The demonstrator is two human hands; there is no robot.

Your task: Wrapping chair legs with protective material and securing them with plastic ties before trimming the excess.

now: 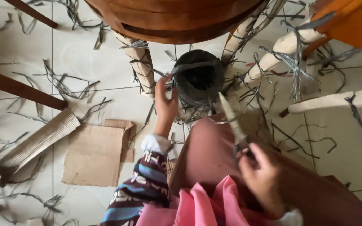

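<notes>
My left hand [165, 104] reaches forward and its fingers touch the side of a dark round roll of strap [198, 79] that stands on the floor below a wooden piece of furniture [168, 19]. A grey strap end runs across the roll's top by my fingertips. My right hand [261, 178] rests over my lap and grips a knife [232, 119] by the handle, its pale blade pointing up toward the roll. My lap is covered by brown and pink cloth.
Wooden legs wrapped in pale paper and grey strap [141, 62], [279, 50] stand around the roll. Cut strap scraps [65, 86] litter the tiled floor. Flat cardboard [95, 152] and a corrugated strip [36, 140] lie at left. Dark wooden bars [19, 90] cross the left side.
</notes>
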